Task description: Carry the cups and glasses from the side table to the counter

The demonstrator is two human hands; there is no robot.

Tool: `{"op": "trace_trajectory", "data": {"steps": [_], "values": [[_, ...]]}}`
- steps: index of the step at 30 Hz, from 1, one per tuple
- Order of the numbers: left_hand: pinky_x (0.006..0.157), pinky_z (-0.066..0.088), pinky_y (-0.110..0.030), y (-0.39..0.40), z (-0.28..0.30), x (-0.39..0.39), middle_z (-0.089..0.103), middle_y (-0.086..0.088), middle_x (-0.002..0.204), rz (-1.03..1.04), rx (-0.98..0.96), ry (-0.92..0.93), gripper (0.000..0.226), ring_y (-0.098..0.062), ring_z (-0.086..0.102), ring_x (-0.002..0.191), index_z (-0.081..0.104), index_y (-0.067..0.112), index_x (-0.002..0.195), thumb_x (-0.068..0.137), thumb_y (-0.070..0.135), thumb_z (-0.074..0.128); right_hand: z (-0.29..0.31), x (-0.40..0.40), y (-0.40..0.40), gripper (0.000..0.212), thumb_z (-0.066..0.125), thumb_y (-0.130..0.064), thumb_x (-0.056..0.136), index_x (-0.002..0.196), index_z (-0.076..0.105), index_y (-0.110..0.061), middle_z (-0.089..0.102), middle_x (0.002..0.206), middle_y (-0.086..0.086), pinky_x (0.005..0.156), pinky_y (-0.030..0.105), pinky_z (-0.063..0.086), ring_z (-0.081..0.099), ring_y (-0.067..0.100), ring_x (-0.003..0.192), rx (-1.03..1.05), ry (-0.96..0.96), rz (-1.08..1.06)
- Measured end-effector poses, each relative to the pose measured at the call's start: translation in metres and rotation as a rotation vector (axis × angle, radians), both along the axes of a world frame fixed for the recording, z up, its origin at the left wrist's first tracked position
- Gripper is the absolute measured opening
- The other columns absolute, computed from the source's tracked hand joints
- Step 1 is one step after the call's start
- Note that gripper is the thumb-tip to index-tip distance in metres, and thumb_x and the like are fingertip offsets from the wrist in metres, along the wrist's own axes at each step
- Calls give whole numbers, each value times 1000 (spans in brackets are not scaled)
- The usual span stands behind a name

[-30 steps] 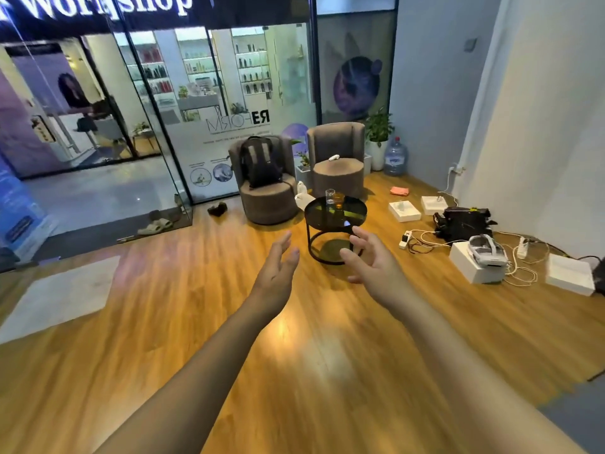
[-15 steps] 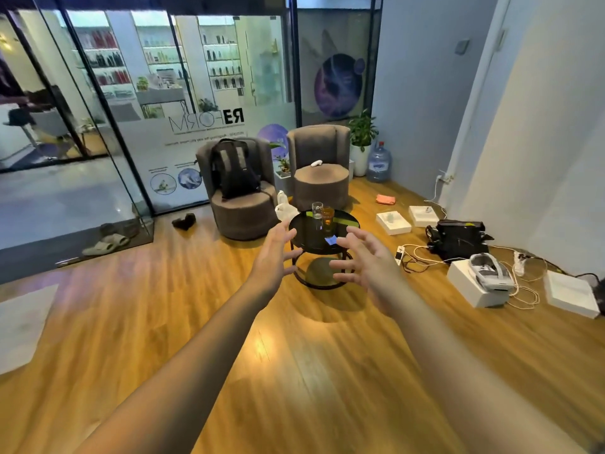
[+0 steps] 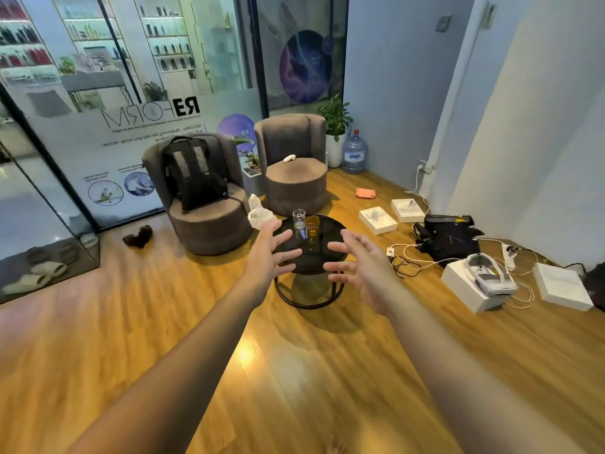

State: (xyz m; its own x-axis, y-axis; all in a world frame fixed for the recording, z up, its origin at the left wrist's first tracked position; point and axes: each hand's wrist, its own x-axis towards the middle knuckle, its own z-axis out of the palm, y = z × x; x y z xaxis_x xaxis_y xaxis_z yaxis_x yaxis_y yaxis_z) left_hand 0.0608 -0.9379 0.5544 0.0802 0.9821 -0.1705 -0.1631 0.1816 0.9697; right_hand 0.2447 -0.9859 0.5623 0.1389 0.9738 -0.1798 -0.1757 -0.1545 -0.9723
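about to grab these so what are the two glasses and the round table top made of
Clear glass: looks like glass, colourless and see-through. Amber glass: likely tinted glass or plastic; the look leaves it open. Table top: seemingly dark smoked glass, glossy, with the frame showing through it.

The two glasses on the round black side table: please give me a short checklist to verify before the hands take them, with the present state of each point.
1. Left hand free, fingers spread: ok.
2. Right hand free, fingers spread: ok.
3. Tall clear glass upright on the round black side table: ok.
4. Short amber glass upright beside it, on its right: ok.
5. Gap between the two glasses wide enough for fingers: cannot tell.
6. Liquid inside the amber glass that could spill: cannot tell.
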Motion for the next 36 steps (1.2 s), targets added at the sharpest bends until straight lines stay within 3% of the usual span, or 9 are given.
{"op": "trace_trajectory", "data": {"steps": [4, 11, 15, 22, 30, 33, 36], "values": [[94, 47, -43, 85, -23, 6, 44, -1, 158, -36, -32, -31, 65, -19, 65, 97, 33, 31, 155, 101, 66, 25, -19, 9, 82, 26, 56, -44, 99, 122, 55, -32, 71, 116, -1, 76, 42, 63, 76, 25, 86, -15, -16, -8], [95, 56, -45, 244, -36, 33, 58, 8, 137, -39, -25, 145, 56, -23, 72, 107, 42, 32, 149, 103, 62, 32, -30, 36, 243, 31, 55, -39, 101, 130, 54, -29, 69, 116, -4, 73, 36, 63, 76, 20, 84, -44, -93, 20], [92, 56, -43, 325, -52, 49, 62, 12, 127, 11, -67, 135, 53, -23, 71, 108, 41, 29, 149, 105, 58, 34, -37, 60, 328, 35, 56, -37, 100, 134, 53, -26, 67, 119, -3, 68, 31, 62, 75, 18, 85, -52, -176, 44], [102, 53, -49, 397, -105, 71, 53, -3, 144, 44, -125, 250, 43, -25, 67, 112, 42, 22, 146, 109, 42, 38, -83, 82, 426, 36, 59, -34, 100, 134, 53, -23, 65, 121, 3, 64, 28, 59, 75, 20, 82, -140, -219, 65], [108, 49, -48, 499, -170, 81, 53, -2, 146, -54, -129, 410, 57, -22, 58, 123, 42, 23, 146, 96, 23, 70, -158, 86, 515, 40, 61, -31, 99, 136, 51, -21, 62, 114, -3, 64, 25, 57, 73, 20, 85, -237, -279, 82], [105, 52, -45, 548, -208, 88, 53, 0, 145, -79, -147, 457, 60, -17, 62, 116, 43, 27, 144, 92, 24, 75, -185, 88, 565, 43, 63, -31, 98, 137, 50, -21, 62, 116, -1, 66, 27, 57, 71, 20, 87, -260, -304, 75], [92, 54, -29, 599, -243, 94, 52, 4, 146, -129, -187, 472, 62, -11, 64, 110, 42, 33, 139, 89, 27, 79, -211, 90, 620, 46, 67, -35, 94, 136, 50, -24, 61, 116, -4, 66, 27, 59, 70, 18, 89, -271, -350, 79]]}}
